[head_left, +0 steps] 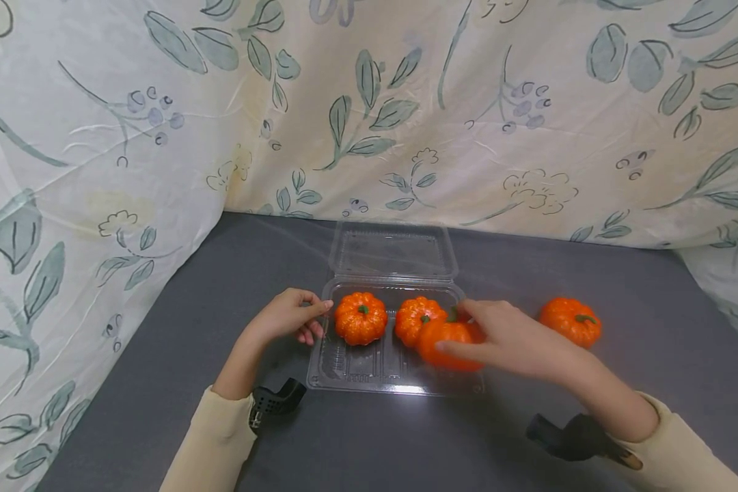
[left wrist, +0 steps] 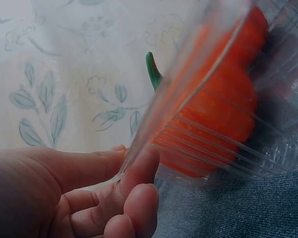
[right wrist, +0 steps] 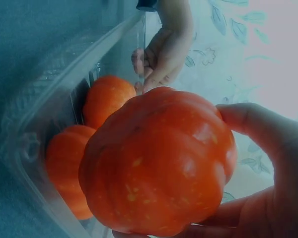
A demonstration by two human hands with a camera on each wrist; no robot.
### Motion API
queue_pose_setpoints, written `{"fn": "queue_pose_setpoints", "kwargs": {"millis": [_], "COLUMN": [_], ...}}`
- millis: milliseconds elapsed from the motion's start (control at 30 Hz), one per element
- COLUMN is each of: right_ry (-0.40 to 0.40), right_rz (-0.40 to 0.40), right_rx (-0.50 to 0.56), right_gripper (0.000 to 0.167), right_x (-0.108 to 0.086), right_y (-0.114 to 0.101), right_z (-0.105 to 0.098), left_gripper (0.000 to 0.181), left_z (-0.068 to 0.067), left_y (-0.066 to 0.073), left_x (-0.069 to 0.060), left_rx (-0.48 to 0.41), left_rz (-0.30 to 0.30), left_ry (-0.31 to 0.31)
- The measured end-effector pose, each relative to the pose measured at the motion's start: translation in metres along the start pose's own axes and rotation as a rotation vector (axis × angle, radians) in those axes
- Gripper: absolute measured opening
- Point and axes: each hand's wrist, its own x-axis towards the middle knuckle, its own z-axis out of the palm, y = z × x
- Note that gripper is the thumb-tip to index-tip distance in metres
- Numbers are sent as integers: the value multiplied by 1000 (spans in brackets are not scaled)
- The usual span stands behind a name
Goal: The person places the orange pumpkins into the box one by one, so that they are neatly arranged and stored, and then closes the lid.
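Observation:
A clear plastic clamshell container (head_left: 357, 384) lies with its lid folded back on the dark table. Two small orange pumpkins sit inside: one pumpkin (head_left: 361, 319) at the left, another pumpkin (head_left: 415, 316) near the middle. My left hand (head_left: 292, 314) pinches the container's left rim between thumb and fingers, as the left wrist view shows. Over the container's right part, my right hand (head_left: 504, 338) grips a third pumpkin (right wrist: 159, 163) with thumb and fingers spread around its sides. That pumpkin is blurred in the head view and overlaps the middle one.
Right of the container, one more orange pumpkin (head_left: 570, 321) rests on the grey table (head_left: 393, 444). The transparent lid (head_left: 395, 251) lies open towards the back. A floral curtain (head_left: 498, 137) hangs behind and along the left side.

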Motion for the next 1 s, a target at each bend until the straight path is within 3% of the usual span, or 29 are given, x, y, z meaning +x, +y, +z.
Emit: {"fn": "queue_pose_setpoints", "kwargs": {"millis": [467, 1000], "right_ry": [-42, -87], "right_rz": [61, 40], "right_rx": [42, 36], "right_gripper": [53, 45], "right_x": [12, 18], "right_y": [3, 3], "right_z": [22, 29], "left_gripper": [35, 35], "left_z": [0, -1], "left_y": [0, 1], "left_x": [0, -1], "left_rx": [4, 2], "left_rz": [8, 12], "left_ry": [-2, -12]}}
